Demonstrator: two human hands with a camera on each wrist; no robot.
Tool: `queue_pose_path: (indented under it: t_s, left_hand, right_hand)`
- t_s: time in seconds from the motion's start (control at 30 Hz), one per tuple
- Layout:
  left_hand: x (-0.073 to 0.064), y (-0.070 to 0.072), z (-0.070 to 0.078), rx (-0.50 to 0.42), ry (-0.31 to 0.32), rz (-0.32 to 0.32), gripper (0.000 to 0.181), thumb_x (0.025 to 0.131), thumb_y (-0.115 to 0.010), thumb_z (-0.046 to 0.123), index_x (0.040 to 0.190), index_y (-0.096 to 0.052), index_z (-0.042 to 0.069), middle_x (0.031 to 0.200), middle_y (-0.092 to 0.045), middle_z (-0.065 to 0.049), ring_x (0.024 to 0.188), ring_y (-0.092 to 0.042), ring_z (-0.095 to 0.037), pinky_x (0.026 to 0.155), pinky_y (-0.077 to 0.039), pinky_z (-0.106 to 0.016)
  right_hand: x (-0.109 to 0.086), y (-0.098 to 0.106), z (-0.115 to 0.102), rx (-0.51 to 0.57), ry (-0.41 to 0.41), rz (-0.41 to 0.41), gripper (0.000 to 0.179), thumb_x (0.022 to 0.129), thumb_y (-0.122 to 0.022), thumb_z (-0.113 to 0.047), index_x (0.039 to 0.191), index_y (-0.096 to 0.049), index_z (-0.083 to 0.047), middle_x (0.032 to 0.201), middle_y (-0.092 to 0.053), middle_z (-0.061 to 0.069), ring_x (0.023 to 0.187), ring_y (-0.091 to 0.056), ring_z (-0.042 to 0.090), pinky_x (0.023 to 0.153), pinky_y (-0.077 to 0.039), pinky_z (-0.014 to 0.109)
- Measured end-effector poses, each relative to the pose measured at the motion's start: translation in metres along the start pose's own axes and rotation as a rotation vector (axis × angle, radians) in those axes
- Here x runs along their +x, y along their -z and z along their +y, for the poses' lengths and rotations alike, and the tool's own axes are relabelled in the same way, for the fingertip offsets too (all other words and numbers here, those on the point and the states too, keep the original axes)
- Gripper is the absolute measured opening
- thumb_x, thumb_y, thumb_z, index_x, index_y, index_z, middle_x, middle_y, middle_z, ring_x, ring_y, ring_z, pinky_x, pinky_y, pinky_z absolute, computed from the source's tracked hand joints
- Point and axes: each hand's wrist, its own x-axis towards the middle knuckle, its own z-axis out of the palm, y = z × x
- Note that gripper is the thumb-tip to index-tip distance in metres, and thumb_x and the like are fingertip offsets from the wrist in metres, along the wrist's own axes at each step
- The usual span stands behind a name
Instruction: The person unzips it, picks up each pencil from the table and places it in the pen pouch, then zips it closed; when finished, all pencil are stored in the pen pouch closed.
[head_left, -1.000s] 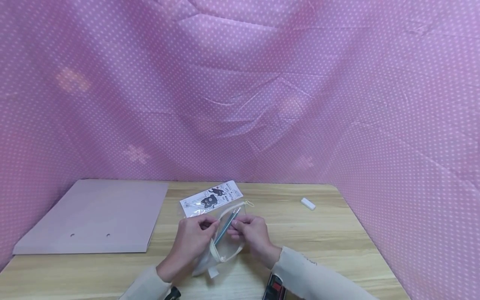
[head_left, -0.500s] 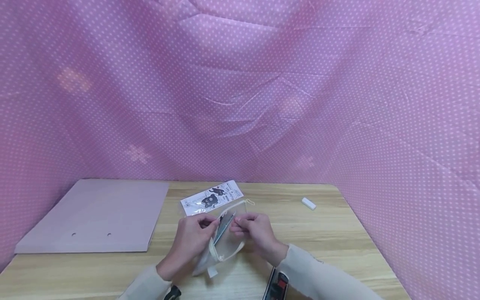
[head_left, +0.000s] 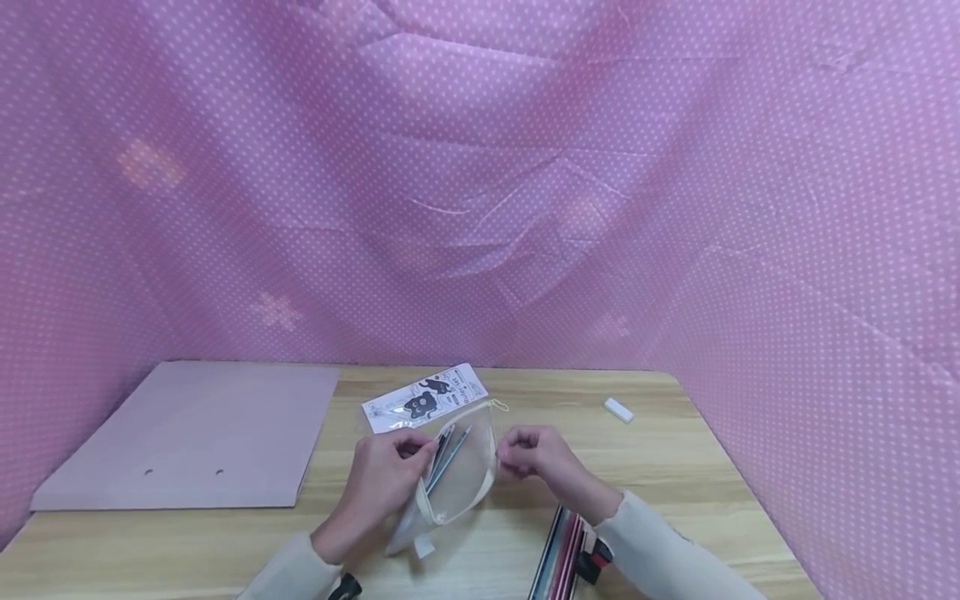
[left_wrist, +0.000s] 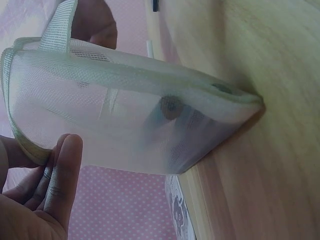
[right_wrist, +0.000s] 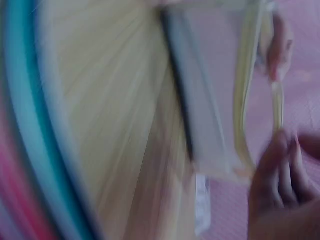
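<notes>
Mesh pouch (head_left: 471, 477) tilted on counter (head_left: 675, 492), mouth gaping wider than half a second back. Right hand (head_left: 543, 460) slid rightward off pencils (head_left: 450, 458) inside, fingers now pinching right rim; left hand's fingers clamped on left rim. Colored pencils (head_left: 557, 554) popped into view nearby. Ruler pack (head_left: 423, 400) just behind, near far edge; wood stretches right to eraser (head_left: 618, 410).

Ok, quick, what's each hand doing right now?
Left hand: closed, pinching one edge of the pouch.
Right hand: closed, pinching the pouch's opposite edge.
</notes>
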Motion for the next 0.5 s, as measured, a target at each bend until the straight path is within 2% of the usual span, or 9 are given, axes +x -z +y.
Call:
queue_pose_path:
  t_s: [0.13,0.3,0.37,0.5]
  left_hand:
    - [0.000,0.001,0.000,-0.007,-0.005,0.000,0.004,0.085,-0.078,0.013,0.089,-0.079,0.012,0.074,-0.074,0.001,0.063,-0.063,-0.007,0.060,-0.055,-0.018]
    - [-0.001,0.002,0.000,-0.003,-0.003,0.011,0.005,0.084,-0.079,0.011,0.089,-0.079,0.014,0.073,-0.073,0.000,0.062,-0.063,-0.007,0.058,-0.054,-0.018]
    - [-0.001,0.002,0.000,0.000,-0.001,0.011,0.005,0.084,-0.080,0.012,0.088,-0.079,0.014,0.073,-0.073,0.001,0.062,-0.062,-0.007,0.058,-0.054,-0.018]
    - [-0.001,0.000,0.001,-0.004,-0.006,0.003,0.004,0.084,-0.079,0.013,0.089,-0.079,0.013,0.072,-0.072,0.003,0.061,-0.062,-0.007,0.057,-0.054,-0.019]
  right_hand:
    - [-0.011,0.006,0.005,-0.209,0.071,-0.187,0.026,0.090,-0.068,-0.009,0.102,-0.065,0.013,0.082,-0.067,-0.001,0.074,-0.061,0.007,0.071,-0.055,0.022]
    - [-0.023,0.008,0.011,-0.417,0.149,-0.391,0.010,0.087,-0.070,-0.005,0.095,-0.071,0.001,0.084,-0.072,0.010,0.075,-0.063,0.000,0.072,-0.056,0.019]
    - [-0.028,0.008,0.012,-0.540,0.172,-0.500,0.008,0.086,-0.072,-0.005,0.094,-0.072,-0.006,0.085,-0.073,0.009,0.074,-0.062,-0.004,0.071,-0.056,0.018]
    - [-0.040,0.007,0.012,-0.839,0.261,-0.711,0.025,0.080,-0.079,-0.005,0.102,-0.072,-0.016,0.095,-0.074,-0.006,0.086,-0.061,-0.010,0.078,-0.054,0.012]
